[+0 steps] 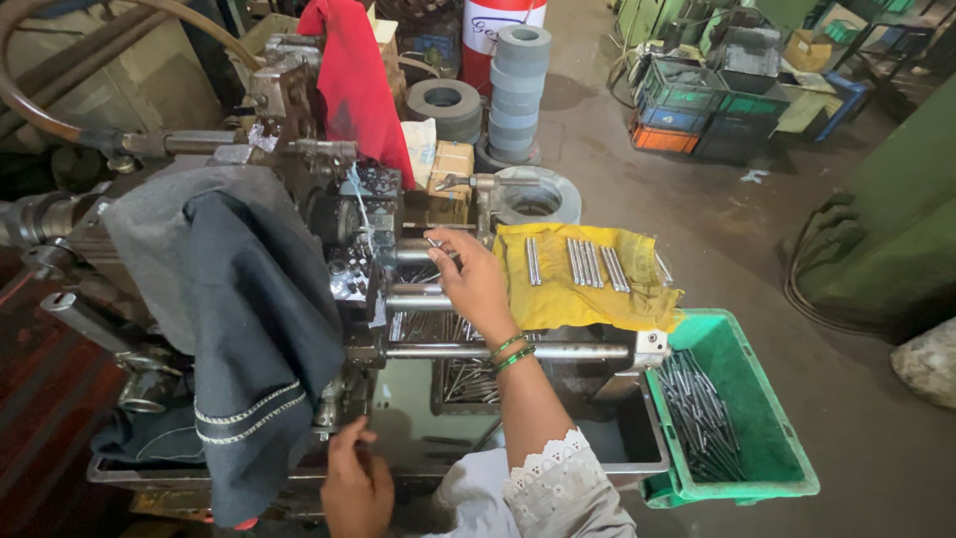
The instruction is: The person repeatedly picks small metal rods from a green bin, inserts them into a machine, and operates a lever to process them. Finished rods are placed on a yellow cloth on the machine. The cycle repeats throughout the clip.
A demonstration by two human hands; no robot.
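Note:
My right hand (476, 282) reaches into the metal machine (329, 229), its fingers at a thin steel rod near the horizontal shaft; whether it grips the rod is hard to tell. Green bangles ring that wrist. My left hand (356, 483) is low at the machine's front edge, fingers curled against a part under the hanging dark cloth (249, 319). Several steel rods (588, 264) lie in rows on a yellow cloth (578, 289) right of my right hand.
A green plastic crate (767, 438) at the right holds several dark rods. A metal tray (617, 448) sits under the machine. Stacked grinding wheels (518, 90) and a red cloth (354, 80) stand behind. Crates sit on the floor at far right.

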